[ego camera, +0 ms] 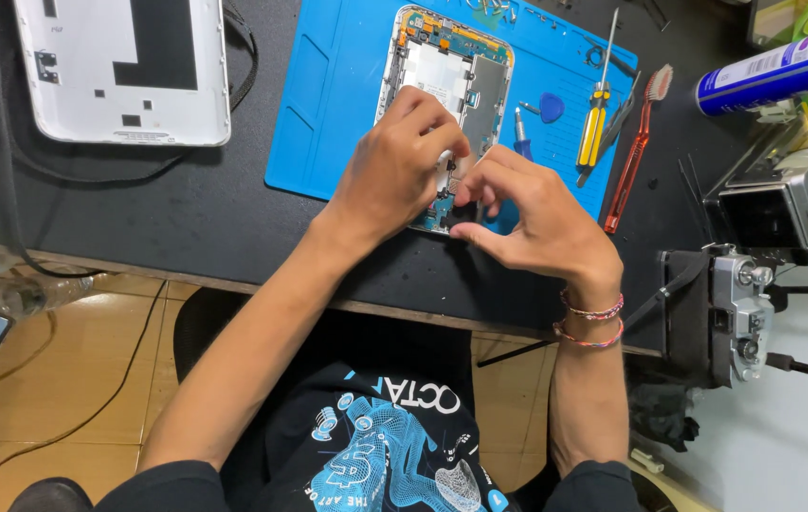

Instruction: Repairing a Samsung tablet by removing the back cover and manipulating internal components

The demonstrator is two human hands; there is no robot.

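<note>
An opened tablet (449,85), its back removed so the circuit board and metal shields show, lies on a blue repair mat (347,104) on the dark table (233,218). Both hands work at its near end: the left hand (394,175) curls over the lower part of the board with fingertips pressed together, and the right hand (536,213) meets it from the other side, thumb and forefinger pinched close; what they grip is too small and too covered to make out. The hands hide the tablet's lower edge and the near rim of the mat. Just right of the tablet lie a blue pick (552,106), a yellow-handled screwdriver (596,118), tweezers and a red toothbrush (639,142), crowding that side. The white back cover (124,66) rests well apart at the far left, its top cut off, with bare table between it and the mat. A spray can (773,68) and a camera (754,284) stand at the right edge.
</note>
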